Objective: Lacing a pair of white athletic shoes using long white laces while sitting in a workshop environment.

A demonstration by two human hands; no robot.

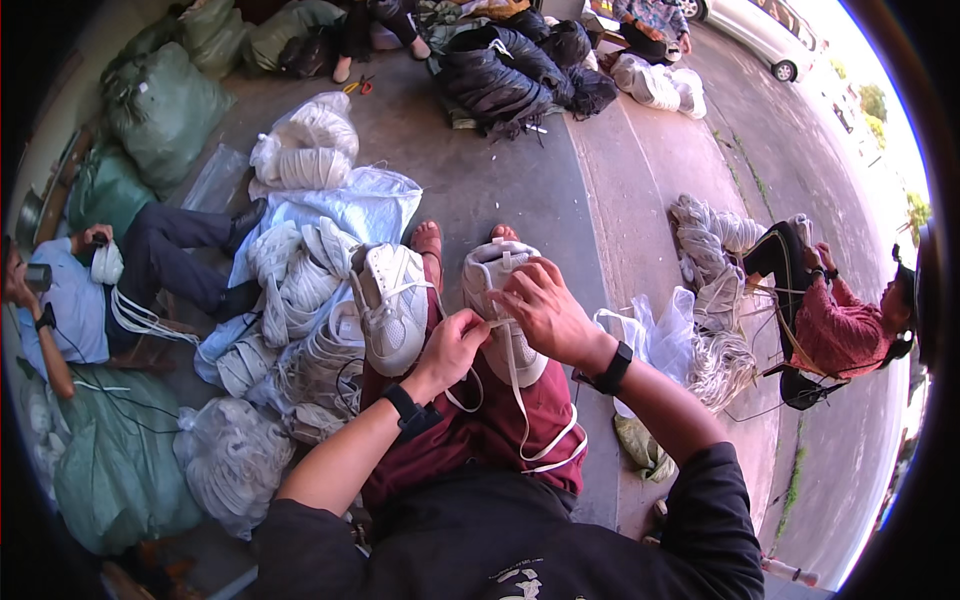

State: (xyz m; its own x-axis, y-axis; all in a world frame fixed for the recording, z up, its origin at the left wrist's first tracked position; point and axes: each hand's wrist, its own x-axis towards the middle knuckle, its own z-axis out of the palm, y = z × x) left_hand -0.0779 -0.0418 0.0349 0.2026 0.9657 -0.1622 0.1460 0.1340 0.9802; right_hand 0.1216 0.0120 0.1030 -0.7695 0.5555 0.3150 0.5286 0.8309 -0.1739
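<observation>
Two white-grey sneakers rest on my lap, side by side. The left sneaker (392, 322) has its lace drawn across its upper. Over the right sneaker (490, 262) both of my hands work close together. My left hand (450, 352) is closed in a pinch on a white shoelace (516, 372) at that sneaker's near left side. With bent fingers, my right hand (555, 315) also grips the lace over the sneaker's lacing, its fingertips partly hidden. Loose lace ends trail down over my dark red trousers (535, 425).
Bundles of white laces (300, 265) are heaped on a plastic sheet at left, near a seated person in light blue (70, 310). Green sacks (165, 115) and black bags (505, 75) stand farther off. Another person in red (840, 330) sits at right beside more bundles (715, 270).
</observation>
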